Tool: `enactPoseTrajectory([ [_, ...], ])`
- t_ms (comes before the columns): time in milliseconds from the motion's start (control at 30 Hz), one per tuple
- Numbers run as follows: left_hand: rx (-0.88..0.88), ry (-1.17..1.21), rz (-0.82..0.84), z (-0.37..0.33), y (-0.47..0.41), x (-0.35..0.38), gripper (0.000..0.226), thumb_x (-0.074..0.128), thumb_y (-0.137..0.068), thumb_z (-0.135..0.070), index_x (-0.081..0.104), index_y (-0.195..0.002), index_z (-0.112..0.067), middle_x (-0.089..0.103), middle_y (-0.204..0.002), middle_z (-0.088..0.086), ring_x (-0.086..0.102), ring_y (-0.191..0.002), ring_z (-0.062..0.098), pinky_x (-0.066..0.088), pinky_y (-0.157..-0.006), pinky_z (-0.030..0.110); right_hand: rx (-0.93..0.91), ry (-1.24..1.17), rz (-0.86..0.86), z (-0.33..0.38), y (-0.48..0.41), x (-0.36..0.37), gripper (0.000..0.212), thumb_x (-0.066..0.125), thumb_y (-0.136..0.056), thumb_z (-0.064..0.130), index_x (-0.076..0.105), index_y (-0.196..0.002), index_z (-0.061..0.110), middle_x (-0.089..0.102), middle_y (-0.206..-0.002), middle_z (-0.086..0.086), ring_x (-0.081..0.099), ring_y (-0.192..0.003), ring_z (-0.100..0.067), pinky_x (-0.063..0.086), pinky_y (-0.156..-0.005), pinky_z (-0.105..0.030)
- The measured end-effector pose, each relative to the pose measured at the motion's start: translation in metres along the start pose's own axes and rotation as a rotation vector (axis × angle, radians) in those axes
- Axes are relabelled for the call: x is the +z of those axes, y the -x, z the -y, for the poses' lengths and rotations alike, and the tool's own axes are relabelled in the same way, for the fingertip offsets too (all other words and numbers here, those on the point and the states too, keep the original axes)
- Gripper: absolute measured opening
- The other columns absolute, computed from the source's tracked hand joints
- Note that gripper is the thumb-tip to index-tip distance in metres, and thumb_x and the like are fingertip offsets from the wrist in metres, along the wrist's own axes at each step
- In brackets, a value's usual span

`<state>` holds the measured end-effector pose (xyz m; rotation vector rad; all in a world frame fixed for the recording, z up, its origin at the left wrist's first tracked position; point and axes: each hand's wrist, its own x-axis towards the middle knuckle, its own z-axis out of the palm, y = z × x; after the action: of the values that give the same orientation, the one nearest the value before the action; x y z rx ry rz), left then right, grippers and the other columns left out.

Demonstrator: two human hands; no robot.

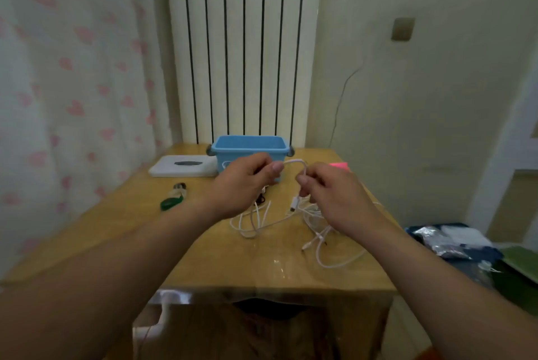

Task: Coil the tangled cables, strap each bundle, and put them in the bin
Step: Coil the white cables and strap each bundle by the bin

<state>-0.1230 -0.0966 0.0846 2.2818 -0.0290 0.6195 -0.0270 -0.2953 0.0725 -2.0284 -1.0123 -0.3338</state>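
Cable, white, arcs between our hands: our left hand pinches one end of the arc, our right hand curls round the other, a plug dangling below. The rest of the tangle sprawls on the table at six o'clock of our hands; the blue bin stands at twelve. We judge the risk is snagging: drawing the strand up could tighten knots or drag the heap toward the table's edge at five o'clock.

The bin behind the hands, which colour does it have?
The bin is light blue with grey handles, seen in the head view, the only one.
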Motion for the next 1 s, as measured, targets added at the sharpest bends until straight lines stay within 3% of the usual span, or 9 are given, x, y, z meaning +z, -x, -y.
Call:
enactPoseTrajectory([
  [100,0.065,-0.095,-0.022,0.001,-0.001,-0.003,0.041,0.043,-0.111,-0.056,0.070,-0.106,-0.026,0.072,-0.096,-0.003,0.067,-0.086,0.008,0.057,-0.078,0.036,-0.012,-0.056,-0.046,0.027,-0.016,0.006,0.021,0.066,-0.102,0.031,0.069,-0.083,0.024,0.075,-0.079,0.006,0.070,-0.072,-0.009,0.056,-0.070,-0.035],
  [200,-0.019,0.135,0.006,-0.009,0.007,-0.005,0.043,0.040,-0.112,-0.054,0.068,-0.115,-0.022,0.073,-0.105,-0.004,0.069,-0.097,-0.001,0.053,-0.082,0.014,0.051,-0.242,-0.022,0.053,-0.030,0.018,0.018,0.068,-0.100,0.020,0.072,-0.082,0.020,0.073,-0.073,0.003,0.071,-0.066,-0.011,0.053,-0.059,-0.029],
  [333,-0.083,0.428,0.008,-0.007,0.009,-0.018,0.062,0.047,-0.107,-0.064,0.065,-0.130,-0.009,0.074,-0.115,0.019,0.074,-0.106,0.035,0.061,-0.099,0.047,-0.002,-0.323,-0.012,0.065,-0.041,0.025,0.007,0.073,-0.094,0.013,0.076,-0.088,0.015,0.077,-0.078,-0.001,0.074,-0.074,-0.019,0.063,-0.072,-0.041],
  [500,-0.163,0.518,-0.069,0.001,0.018,-0.032,0.042,0.045,-0.112,-0.052,0.059,-0.102,-0.014,0.041,-0.068,0.001,0.034,-0.057,0.018,0.033,-0.051,0.030,-0.023,-0.375,0.171,0.065,-0.028,0.038,0.017,0.070,-0.100,0.018,0.078,-0.112,0.026,0.078,-0.095,0.012,0.071,-0.085,-0.001,0.056,-0.075,-0.021],
  [633,-0.210,0.732,-0.136,0.003,0.020,-0.043,0.045,0.040,-0.113,-0.052,0.057,-0.098,-0.013,0.036,-0.068,0.001,0.027,-0.054,0.015,0.024,-0.043,0.026,0.047,-0.300,0.292,0.051,-0.022,0.068,0.039,0.069,-0.092,0.003,0.064,-0.126,0.022,0.072,-0.120,0.007,0.068,-0.111,-0.010,0.054,-0.091,-0.024],
  [733,-0.197,0.867,-0.127,-0.015,0.013,-0.053,0.045,0.041,-0.112,-0.053,0.057,-0.094,-0.016,0.034,-0.067,0.000,0.026,-0.053,0.013,0.021,-0.042,0.026,0.016,-0.117,0.486,0.045,-0.016,0.093,0.038,0.071,-0.096,0.020,0.064,-0.132,0.028,0.068,-0.132,0.009,0.062,-0.120,-0.008,0.051,-0.101,-0.032],
  [800,-0.163,0.907,-0.115,-0.029,0.009,-0.063,0.044,0.041,-0.112,-0.054,0.055,-0.091,-0.017,0.034,-0.066,-0.001,0.026,-0.052,0.012,0.019,-0.043,0.026,0.010,-0.048,0.455,0.040,-0.021,0.100,0.010,0.065,-0.103,0.032,0.073,-0.105,0.028,0.073,-0.106,0.007,0.065,-0.097,-0.008,0.052,-0.085,-0.034],
  [867,-0.148,0.882,-0.128,-0.037,0.007,-0.076,0.044,0.041,-0.113,-0.052,0.054,-0.089,-0.018,0.033,-0.065,-0.002,0.025,-0.051,0.012,0.018,-0.043,0.026,0.027,0.026,0.309,0.032,-0.034,0.098,0.025,0.059,-0.106,0.035,0.065,-0.083,0.029,0.065,-0.082,0.010,0.061,-0.079,-0.012,0.044,-0.067,-0.034],
  [1000,-0.216,0.648,-0.137,-0.025,0.013,-0.100,0.040,0.045,-0.113,-0.047,0.055,-0.090,-0.016,0.035,-0.064,0.000,0.026,-0.052,0.015,0.020,-0.047,0.030,-0.029,0.504,0.008,0.018,-0.064,0.061,0.015,0.055,-0.102,0.024,0.068,-0.095,0.023,0.071,-0.091,0.000,0.066,-0.087,-0.029,0.047,-0.073,-0.036],
])
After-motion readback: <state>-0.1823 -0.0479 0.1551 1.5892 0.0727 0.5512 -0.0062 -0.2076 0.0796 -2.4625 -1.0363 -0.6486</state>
